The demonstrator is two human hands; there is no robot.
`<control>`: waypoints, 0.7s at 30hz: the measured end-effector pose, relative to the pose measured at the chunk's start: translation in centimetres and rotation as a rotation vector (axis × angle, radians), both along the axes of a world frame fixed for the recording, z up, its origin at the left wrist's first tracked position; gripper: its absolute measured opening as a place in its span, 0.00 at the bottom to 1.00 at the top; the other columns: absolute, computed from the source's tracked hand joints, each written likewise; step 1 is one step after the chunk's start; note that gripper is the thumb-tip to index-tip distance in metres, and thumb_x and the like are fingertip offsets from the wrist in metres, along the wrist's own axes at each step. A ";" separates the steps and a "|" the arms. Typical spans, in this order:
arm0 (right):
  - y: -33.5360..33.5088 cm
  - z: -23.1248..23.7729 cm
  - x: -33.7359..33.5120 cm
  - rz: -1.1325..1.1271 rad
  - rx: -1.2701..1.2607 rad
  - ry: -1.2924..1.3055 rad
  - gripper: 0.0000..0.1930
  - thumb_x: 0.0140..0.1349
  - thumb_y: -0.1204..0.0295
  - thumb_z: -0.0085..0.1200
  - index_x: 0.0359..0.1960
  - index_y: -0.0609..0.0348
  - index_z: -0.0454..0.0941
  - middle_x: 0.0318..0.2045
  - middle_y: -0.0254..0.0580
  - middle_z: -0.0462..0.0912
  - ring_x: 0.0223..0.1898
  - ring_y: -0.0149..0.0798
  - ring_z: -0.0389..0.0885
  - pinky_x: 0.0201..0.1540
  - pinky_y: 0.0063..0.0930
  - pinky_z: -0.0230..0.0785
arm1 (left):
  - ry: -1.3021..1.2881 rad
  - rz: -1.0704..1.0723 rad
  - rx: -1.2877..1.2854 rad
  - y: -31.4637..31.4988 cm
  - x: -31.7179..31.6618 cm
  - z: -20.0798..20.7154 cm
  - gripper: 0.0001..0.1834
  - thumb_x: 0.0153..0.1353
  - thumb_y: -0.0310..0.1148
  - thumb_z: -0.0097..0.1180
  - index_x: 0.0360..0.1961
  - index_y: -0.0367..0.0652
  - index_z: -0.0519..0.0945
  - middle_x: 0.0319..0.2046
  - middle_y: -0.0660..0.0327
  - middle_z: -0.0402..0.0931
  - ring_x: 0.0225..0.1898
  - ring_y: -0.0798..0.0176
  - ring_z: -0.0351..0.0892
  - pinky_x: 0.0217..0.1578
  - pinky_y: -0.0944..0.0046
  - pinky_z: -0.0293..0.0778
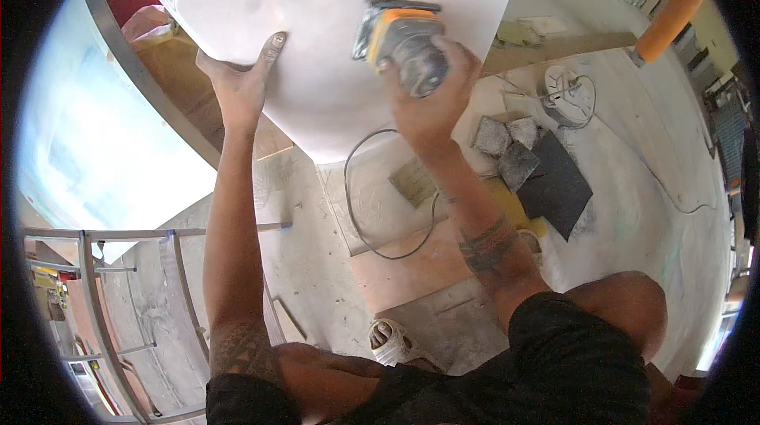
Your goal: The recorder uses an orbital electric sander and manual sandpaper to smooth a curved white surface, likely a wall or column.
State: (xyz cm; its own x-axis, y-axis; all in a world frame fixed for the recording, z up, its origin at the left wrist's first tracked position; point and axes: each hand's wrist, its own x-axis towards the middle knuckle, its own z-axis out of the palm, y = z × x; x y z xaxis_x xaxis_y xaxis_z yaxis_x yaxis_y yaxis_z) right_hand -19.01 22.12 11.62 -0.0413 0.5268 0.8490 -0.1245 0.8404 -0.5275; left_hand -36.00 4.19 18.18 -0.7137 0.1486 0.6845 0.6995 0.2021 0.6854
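A large white panel [317, 100] fills the upper middle, its smooth face toward me. My left hand [241, 81] grips its left edge, the thumb laid on the face and the other fingers mostly hidden behind. My right hand [431, 100] is closed round an orange and black power sander [408, 41], slightly blurred. The sander's flat pad rests against the panel's right part, as far as I can tell. Below the panel hangs a loop of dark cable [348, 203], passing near my right forearm.
On the dusty surface at right lie several grey sanding pads [492, 136], a dark abrasive sheet [558, 187] and a round pale device with a cord [566, 96]. A metal frame [87, 290] stands at lower left, below a glossy light panel [103, 148]. An orange pipe [671, 17] juts in at upper right.
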 end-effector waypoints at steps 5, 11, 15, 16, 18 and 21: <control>1.1 -3.2 1.1 0.179 0.271 -0.186 0.31 0.48 0.70 0.77 0.55 0.52 0.76 0.54 0.51 0.73 0.51 0.55 0.79 0.50 0.45 0.79 | -0.058 -0.018 0.008 -0.4 -0.3 0.3 0.64 0.48 0.48 0.84 0.66 0.19 0.50 0.62 0.37 0.62 0.65 0.47 0.69 0.65 0.54 0.70; 3.1 -4.5 1.8 0.017 0.047 -0.152 0.33 0.49 0.69 0.77 0.57 0.53 0.73 0.55 0.52 0.71 0.53 0.57 0.77 0.52 0.47 0.78 | 0.001 -0.008 -0.077 -0.3 -0.2 0.5 0.66 0.46 0.50 0.84 0.65 0.17 0.50 0.60 0.35 0.63 0.63 0.44 0.72 0.62 0.54 0.74; 2.6 -2.7 1.1 -0.013 -0.029 -0.063 0.37 0.48 0.70 0.77 0.60 0.56 0.69 0.53 0.54 0.71 0.55 0.57 0.74 0.56 0.48 0.75 | -0.070 0.031 -0.110 -0.2 0.2 0.4 0.68 0.44 0.52 0.85 0.65 0.17 0.49 0.60 0.34 0.62 0.63 0.42 0.71 0.61 0.54 0.76; 2.4 -2.3 1.0 -0.001 0.003 -0.033 0.37 0.48 0.70 0.77 0.59 0.56 0.70 0.53 0.54 0.72 0.54 0.57 0.76 0.54 0.49 0.76 | -0.069 0.030 -0.106 0.1 0.3 0.3 0.69 0.43 0.52 0.85 0.65 0.18 0.48 0.60 0.35 0.61 0.63 0.42 0.71 0.61 0.53 0.76; 1.2 -1.6 0.9 0.047 0.041 -0.073 0.36 0.48 0.70 0.77 0.59 0.55 0.71 0.52 0.54 0.72 0.53 0.57 0.77 0.52 0.48 0.78 | -0.063 0.031 -0.118 -0.7 -0.6 0.2 0.69 0.43 0.53 0.85 0.66 0.18 0.48 0.60 0.35 0.61 0.63 0.42 0.71 0.61 0.53 0.76; 1.6 -2.8 1.6 0.099 0.142 -0.166 0.35 0.49 0.70 0.77 0.59 0.53 0.72 0.52 0.54 0.72 0.50 0.57 0.79 0.49 0.48 0.80 | -0.062 -0.001 -0.103 -0.3 -0.3 0.5 0.70 0.42 0.54 0.85 0.66 0.18 0.48 0.60 0.36 0.59 0.64 0.42 0.69 0.62 0.52 0.76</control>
